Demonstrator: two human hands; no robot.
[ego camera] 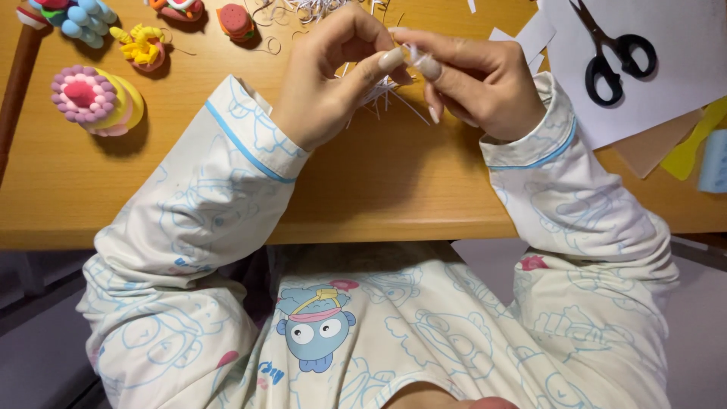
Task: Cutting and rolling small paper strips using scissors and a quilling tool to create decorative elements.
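Note:
Both my hands meet above the wooden table (151, 189) near its far middle. My left hand (329, 79) and my right hand (477, 83) pinch the same small bundle of thin white paper strips (413, 57) between thumbs and fingertips. Loose ends of the strips (386, 95) fan out downward under my fingers, just above the tabletop. Long pale nails show on both hands. Both arms wear white sleeves with a blue cartoon print.
Black scissors (617, 53) lie on white paper sheets (666, 91) at the far right, with tan and yellow card (685, 155) beneath. Colourful clay figures (95, 98) stand at the far left, more (144, 45) behind. Curled paper scraps (303, 11) litter the far edge.

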